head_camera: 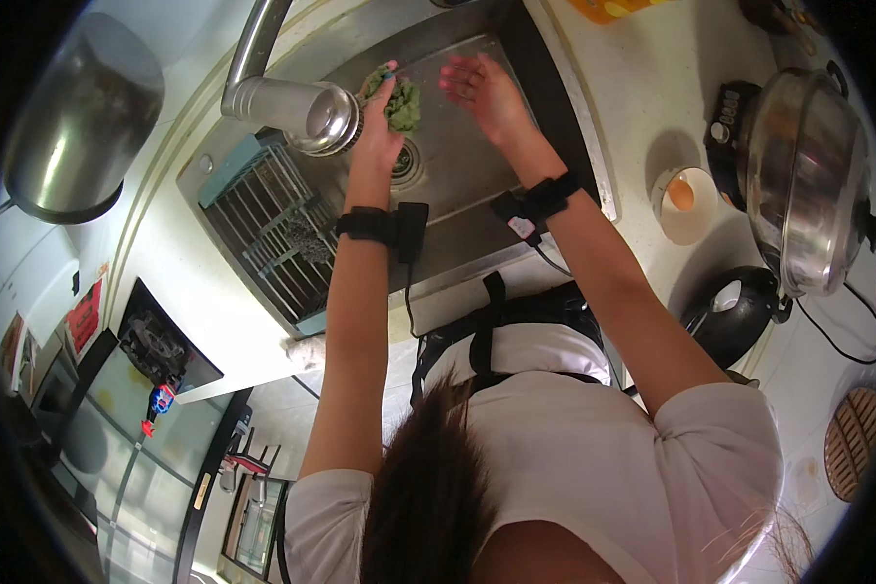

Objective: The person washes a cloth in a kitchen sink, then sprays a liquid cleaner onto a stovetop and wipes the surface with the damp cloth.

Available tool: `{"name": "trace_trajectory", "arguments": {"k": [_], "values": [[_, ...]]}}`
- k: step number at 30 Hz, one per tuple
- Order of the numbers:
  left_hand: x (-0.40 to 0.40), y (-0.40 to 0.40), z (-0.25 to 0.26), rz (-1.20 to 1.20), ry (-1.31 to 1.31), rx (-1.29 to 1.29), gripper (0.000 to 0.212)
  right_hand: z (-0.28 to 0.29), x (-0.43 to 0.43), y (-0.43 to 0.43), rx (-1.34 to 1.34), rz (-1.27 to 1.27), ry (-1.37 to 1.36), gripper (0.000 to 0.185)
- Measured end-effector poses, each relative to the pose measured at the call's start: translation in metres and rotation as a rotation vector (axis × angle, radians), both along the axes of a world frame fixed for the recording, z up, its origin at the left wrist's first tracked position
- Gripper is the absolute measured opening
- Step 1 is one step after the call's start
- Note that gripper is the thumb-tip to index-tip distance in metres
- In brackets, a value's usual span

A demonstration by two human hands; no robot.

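Note:
My left hand (377, 120) grips a crumpled green cloth (403, 102) over the stainless-steel sink (452, 175), just right of the faucet head (328, 120). The faucet hides part of the fingers. To the right, my right hand (485, 95) is over the basin with its fingers apart and nothing in it. Below the cloth lies the drain (406, 162). A metal rack (263, 212) with a scouring pad (310, 239) on it spans the sink's left side.
Right of the sink stand a white cup (686, 219) with something orange inside, a black wok (737, 314) and a lidded steel pan (803, 182) by a cooker control panel. A steel pot (80, 117) is at upper left. A gas stove (157, 343) lies lower left.

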State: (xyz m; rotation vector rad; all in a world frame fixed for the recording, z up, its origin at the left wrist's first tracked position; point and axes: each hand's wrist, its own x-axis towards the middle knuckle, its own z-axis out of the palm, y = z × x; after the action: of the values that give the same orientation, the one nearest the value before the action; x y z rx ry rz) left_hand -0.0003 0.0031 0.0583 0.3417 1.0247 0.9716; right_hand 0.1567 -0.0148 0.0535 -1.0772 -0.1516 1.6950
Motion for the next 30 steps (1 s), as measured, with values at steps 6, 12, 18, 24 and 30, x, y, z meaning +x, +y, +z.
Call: {"name": "trace_trajectory", "arguments": {"k": [6, 12, 18, 24, 30], "values": [[0.009, 0.009, 0.007, 0.03, 0.056, -0.145, 0.032, -0.018, 0.0, -0.018, -0.083, 0.081, 0.056, 0.029], [0.014, 0.008, 0.007, 0.041, 0.006, -0.145, 0.039, -0.005, -0.025, -0.025, -0.181, 0.11, 0.051, 0.031], [0.011, 0.007, -0.004, 0.08, 0.044, -0.121, 0.033, 0.012, -0.053, -0.017, -0.229, 0.164, 0.124, 0.043], [0.016, 0.003, -0.001, 0.06, 0.241, -0.074, 0.025, 0.0, -0.063, -0.005, -0.282, 0.148, 0.329, 0.052], [-0.016, -0.001, -0.017, -0.164, 0.811, 0.536, 0.031, 0.03, -0.054, 0.017, -0.223, 0.22, 0.481, 0.038]]}}
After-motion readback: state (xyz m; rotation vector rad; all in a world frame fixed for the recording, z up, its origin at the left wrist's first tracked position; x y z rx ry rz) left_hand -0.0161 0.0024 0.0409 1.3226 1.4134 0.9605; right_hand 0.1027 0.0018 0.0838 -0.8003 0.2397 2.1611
